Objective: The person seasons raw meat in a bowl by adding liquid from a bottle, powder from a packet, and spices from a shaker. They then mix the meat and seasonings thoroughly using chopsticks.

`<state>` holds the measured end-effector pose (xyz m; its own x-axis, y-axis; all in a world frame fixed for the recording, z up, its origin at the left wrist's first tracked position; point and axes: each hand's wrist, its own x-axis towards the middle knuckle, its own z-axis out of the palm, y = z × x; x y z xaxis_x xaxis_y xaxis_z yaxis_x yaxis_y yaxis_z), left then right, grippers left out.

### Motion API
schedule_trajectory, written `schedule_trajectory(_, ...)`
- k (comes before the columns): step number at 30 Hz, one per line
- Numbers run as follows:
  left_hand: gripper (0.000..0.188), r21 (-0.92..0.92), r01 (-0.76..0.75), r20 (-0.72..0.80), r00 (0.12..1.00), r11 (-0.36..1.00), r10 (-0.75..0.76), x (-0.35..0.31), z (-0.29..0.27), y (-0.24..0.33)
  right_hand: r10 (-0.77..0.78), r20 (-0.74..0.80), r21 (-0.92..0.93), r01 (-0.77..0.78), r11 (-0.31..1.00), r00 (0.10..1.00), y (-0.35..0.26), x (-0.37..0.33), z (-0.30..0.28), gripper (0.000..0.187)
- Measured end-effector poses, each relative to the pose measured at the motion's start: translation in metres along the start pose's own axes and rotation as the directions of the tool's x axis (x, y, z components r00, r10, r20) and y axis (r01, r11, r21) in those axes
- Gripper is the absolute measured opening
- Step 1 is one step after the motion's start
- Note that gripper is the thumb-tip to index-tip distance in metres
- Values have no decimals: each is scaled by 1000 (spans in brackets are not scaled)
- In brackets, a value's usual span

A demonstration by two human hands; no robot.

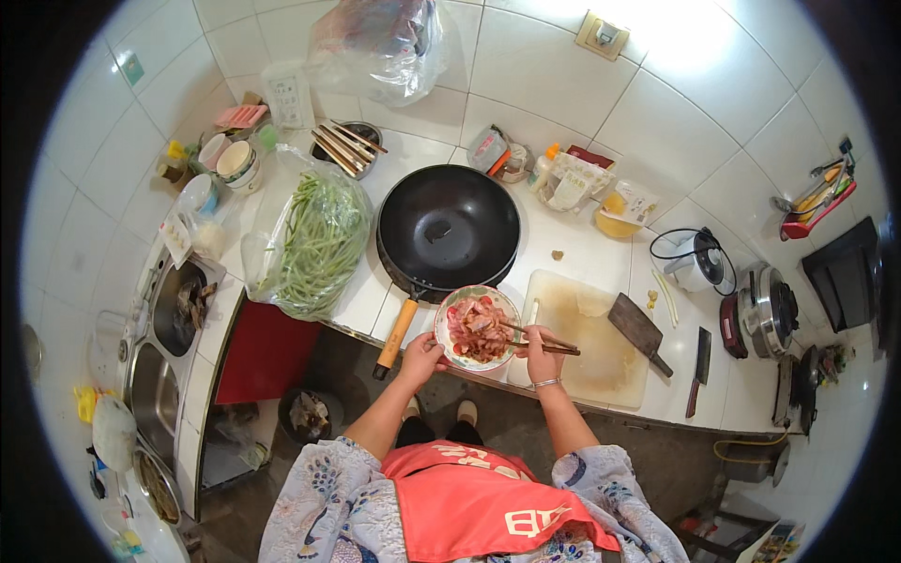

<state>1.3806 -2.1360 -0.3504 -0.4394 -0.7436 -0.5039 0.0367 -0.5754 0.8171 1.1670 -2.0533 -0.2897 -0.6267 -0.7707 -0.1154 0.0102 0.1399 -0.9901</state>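
Note:
My left hand [422, 359] grips the left rim of a patterned bowl [453, 359] at the counter's front edge. Sliced raw meat [477, 328] fills the bowl. In my right hand [542, 355] is a pair of brown chopsticks [563, 347], their tips down in the meat. Just behind the bowl sits a black wok [450, 220] with a little dark liquid at its bottom. Its wooden handle [399, 333] points toward me, left of the bowl. To the right of my right hand lies a stained cutting board [601, 375] with a cleaver [638, 328] across its right edge.
A clear bag of green vegetable stems [319, 235] lies left of the wok. A knife [699, 371] and a rice cooker [704, 263] are at the right. The double sink [155, 385] is at far left. A bin [310, 415] stands on the floor below the counter.

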Motion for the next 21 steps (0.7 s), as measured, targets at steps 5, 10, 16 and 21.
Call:
schedule_trajectory(5, 35, 35, 2, -24, 1000, 999, -1, 5, 2, -2, 285, -203, 294, -220, 930, 937, 39, 25, -3, 31)
schedule_trajectory(10, 34, 27, 1, -19, 1000, 1000, 0, 1, -2, -2, 410, -160, 440, -306, 844, 898, 25, 23, -16, 32)
schedule_trajectory(16, 33, -1, 22, 1, 1000, 1000, -22, 2, -2, -3, 162, -19, 330, -147, 933, 987, -31, 10, -17, 31)
schedule_trajectory(21, 34, 36, -6, -13, 1000, 999, 6, 2, -4, -5, -76, 214, 3, 77, 997, 974, -35, 5, 5, 22)
